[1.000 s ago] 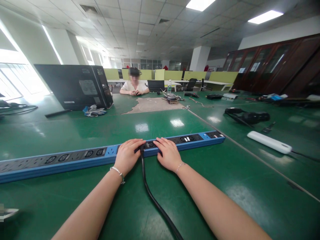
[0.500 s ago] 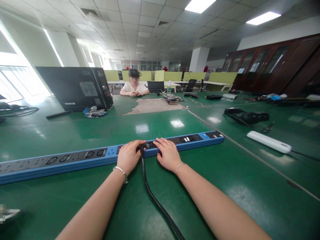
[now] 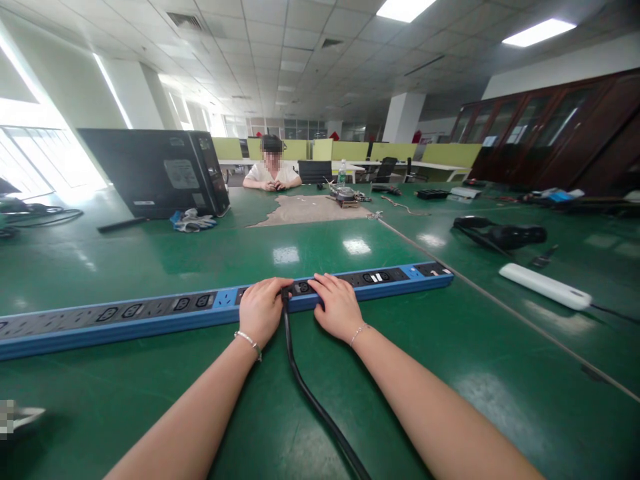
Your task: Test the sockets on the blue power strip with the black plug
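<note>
A long blue power strip (image 3: 165,323) with black sockets lies across the green table (image 3: 210,413). My left hand (image 3: 261,311) is closed at the black plug (image 3: 285,293), which sits at the strip's sockets; its thumb and fingers are against the plug. From the plug a thick black cable (image 3: 306,390) runs down toward me between my forearms. My right hand (image 3: 338,308) rests over the strip just right of the plug, fingers on its top and thumb at the near side, gripping it. One socket shows between the two hands.
A black computer case (image 3: 165,175) and gloves (image 3: 192,221) stand at the back left. Across the table sits a person (image 3: 273,175). A white bar-shaped device (image 3: 544,287), a black object (image 3: 500,233) and a bottle (image 3: 342,172) are further right.
The whole view has shifted slightly. My left hand has moved a little closer around the plug; my right hand stays on the strip.
</note>
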### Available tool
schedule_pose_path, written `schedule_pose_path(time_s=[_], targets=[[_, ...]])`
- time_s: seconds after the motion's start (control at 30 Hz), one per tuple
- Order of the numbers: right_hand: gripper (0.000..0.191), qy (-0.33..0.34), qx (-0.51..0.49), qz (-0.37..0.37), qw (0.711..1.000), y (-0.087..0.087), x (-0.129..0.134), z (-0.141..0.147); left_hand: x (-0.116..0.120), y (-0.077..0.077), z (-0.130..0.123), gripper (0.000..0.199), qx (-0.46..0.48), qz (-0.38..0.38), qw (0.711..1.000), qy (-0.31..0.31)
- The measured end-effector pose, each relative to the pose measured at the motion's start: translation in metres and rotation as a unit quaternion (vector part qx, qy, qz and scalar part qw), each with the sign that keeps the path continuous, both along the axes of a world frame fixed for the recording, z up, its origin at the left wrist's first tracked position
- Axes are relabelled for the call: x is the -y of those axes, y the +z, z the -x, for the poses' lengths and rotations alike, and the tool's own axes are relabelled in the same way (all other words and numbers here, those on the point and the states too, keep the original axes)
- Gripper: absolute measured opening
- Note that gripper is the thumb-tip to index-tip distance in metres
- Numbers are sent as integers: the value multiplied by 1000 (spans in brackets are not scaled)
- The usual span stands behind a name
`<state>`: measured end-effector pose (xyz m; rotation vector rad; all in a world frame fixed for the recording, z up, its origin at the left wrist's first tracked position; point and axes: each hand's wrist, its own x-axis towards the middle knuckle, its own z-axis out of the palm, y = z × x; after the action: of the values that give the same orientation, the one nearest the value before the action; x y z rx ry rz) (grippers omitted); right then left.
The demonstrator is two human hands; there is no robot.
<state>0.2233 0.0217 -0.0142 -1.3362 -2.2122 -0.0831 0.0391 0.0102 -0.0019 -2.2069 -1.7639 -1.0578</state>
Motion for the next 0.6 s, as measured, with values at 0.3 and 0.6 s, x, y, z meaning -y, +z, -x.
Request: schedule_pose_path(time_s=[0.3,0.6], targets=[[53,-3,0,-2,1000,-1,-1,0,-2,-4,-2,23,21,-41,999,1],[53,2,5,-5,1000,-1,-1,-1,2,27,4,29,205,-110,972,42]])
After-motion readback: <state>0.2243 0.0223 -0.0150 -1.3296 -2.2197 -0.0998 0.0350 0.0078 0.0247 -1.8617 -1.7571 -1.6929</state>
